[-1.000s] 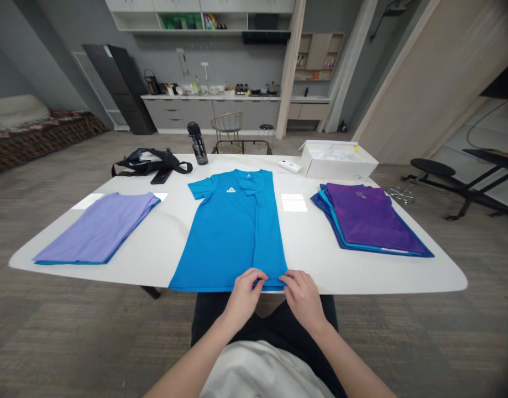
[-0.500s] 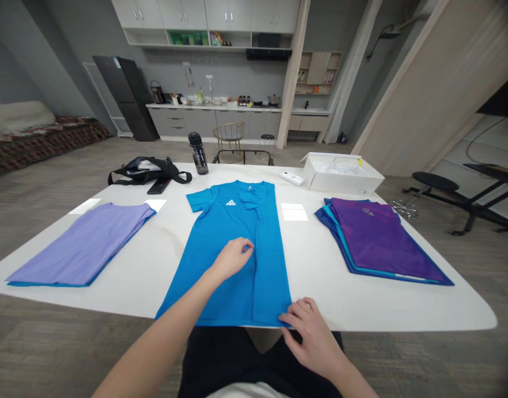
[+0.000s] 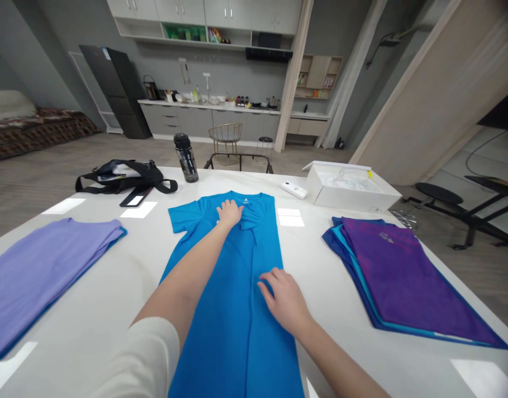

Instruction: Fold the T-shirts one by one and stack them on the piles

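A blue T-shirt point(image 3: 220, 293) lies on the white table in front of me, its right side folded inward along its length. The right sleeve rests on the chest, and the left sleeve sticks out flat. My left hand point(image 3: 230, 213) reaches far forward onto the chest near the collar, fingers spread on the fabric and covering the logo. Over the folded right panel is my right hand point(image 3: 284, 296), fingers apart and slightly curved, holding nothing; whether it touches the cloth I cannot tell.
Left lies a lilac folded shirt point(image 3: 50, 265) over a blue one. A stack topped by a purple shirt point(image 3: 407, 276) lies right. Farther back are a black bag point(image 3: 127, 176), a phone point(image 3: 136, 196), a bottle point(image 3: 186, 158), a white device point(image 3: 294, 190) and an open white box point(image 3: 349, 193).
My left hand has moved forward from the shirt's middle to its chest, and its fingers have spread. My right hand has left the hem corner and moved up the folded panel. The view has leaned forward.
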`<state>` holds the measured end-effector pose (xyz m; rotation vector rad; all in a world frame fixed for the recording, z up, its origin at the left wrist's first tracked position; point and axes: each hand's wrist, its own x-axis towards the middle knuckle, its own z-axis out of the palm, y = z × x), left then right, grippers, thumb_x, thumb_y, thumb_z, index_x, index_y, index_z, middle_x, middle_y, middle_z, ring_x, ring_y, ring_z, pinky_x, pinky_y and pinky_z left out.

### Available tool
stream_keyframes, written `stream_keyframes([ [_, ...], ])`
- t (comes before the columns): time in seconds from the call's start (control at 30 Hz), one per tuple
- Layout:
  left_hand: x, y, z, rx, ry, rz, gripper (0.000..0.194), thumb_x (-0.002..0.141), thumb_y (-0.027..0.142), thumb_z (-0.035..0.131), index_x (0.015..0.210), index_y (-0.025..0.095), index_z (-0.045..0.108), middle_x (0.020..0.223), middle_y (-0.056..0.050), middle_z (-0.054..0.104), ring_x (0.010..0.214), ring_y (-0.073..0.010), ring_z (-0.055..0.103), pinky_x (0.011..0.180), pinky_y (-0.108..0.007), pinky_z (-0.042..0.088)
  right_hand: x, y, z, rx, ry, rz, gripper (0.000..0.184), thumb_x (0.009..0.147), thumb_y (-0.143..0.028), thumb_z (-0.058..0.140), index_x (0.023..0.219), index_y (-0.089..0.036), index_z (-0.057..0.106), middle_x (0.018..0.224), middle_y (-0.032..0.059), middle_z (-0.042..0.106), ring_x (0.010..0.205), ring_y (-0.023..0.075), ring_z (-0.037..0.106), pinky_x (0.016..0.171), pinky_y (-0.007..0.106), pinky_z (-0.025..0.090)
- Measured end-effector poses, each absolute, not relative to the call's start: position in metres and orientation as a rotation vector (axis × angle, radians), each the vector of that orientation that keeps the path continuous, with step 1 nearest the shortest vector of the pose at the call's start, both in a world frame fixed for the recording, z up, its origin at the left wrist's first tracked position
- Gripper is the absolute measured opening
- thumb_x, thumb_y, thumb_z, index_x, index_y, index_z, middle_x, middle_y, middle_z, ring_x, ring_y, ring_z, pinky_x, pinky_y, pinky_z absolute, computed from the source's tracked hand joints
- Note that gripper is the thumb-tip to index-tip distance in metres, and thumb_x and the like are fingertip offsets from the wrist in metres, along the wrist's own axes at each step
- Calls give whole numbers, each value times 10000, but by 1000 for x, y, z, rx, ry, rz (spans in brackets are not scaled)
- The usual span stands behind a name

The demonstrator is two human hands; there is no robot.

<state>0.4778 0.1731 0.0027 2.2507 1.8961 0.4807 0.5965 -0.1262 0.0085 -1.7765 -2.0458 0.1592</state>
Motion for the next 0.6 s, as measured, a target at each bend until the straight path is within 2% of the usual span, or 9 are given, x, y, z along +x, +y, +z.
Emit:
stream_keyframes([
  [0.07,481,191,-5,2257,1896,454,495,959,488,474,1252,102,572,1400,-274,517,1327,-415,449,1065,-591,345,597,-110,1,-1835,-2039,27,247,1019,-321,494,1179,-239,663,1099,98,669,1013,262,623,881,412,482],
  [0.17,480,209,-15,2250,1870,417,442,929,473,547,1186,118,600,1387,-263,531,1328,-424,448,1059,-592,346,600,-102,-7,-1842,-2071,34,246,1019,-339,502,1200,-254,646,1221,99,637,1124,271,588,947,444,459],
  [0.23,477,217,-17,2234,1825,398,355,928,444,560,1120,150,614,1303,-222,608,1273,-399,513,1031,-569,385,603,-101,-9,-1852,-2079,77,233,1019,-346,505,1182,-260,647,1267,90,625,1169,268,572,970,455,449],
  [0.3,474,224,-15,2213,1768,406,282,944,422,544,1081,183,607,1158,-163,689,1157,-343,607,980,-499,446,605,-101,-10,-1871,-2075,100,231,1020,-347,503,1175,-257,649,1285,91,624,1185,271,567,974,464,448],
  [0.43,469,231,-5,2166,1712,536,264,1016,350,401,1199,202,522,1039,-122,717,945,-242,686,822,-346,507,605,-99,-9,-1874,-2087,99,259,1027,-355,480,1191,-254,654,1352,98,607,1246,281,545,1027,493,429],
  [0.5,466,231,-2,2126,1693,667,284,1031,306,345,1265,201,467,1014,-115,715,910,-232,690,787,-329,504,603,-96,-9,-1857,-2104,113,299,1035,-380,455,1235,-263,645,1425,86,569,1327,280,496,1090,510,390],
  [0.6,461,233,-5,2011,1654,871,256,1013,265,391,1248,219,482,1006,-105,712,961,-251,685,828,-342,492,598,-95,-8,-1850,-2146,167,370,1040,-424,427,1330,-276,603,1555,54,448,1446,282,373,1170,542,308],
])
